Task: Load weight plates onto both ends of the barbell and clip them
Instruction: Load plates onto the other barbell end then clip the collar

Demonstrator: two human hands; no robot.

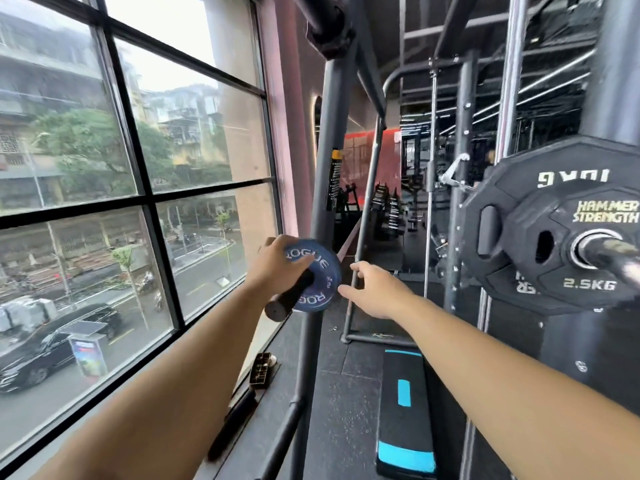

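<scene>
Head view: a small blue plate [317, 271], round and flat, reads "ROGUE" in pale letters twice around its face. It is threaded on a black round peg [287, 299]. The peg's long axis runs from the grey rack upright [325, 188] down-left toward the camera, blunt end nearest, and the plate's face looks the same way. The left hand [277, 268] grips the plate's left rim, thumb lying across the lettering. The right hand [377, 289] is spread and holds nothing, its fingers [349, 292] just beside the right rim (contact is unclear). At right, a matte black many-sided plate [512, 188] shows "10KG" upside down. In front of it a smaller black plate [568, 271] reads "HAMMER STRENGTH" and "2.5KG". Both sit on a shiny steel sleeve [609, 249].
</scene>
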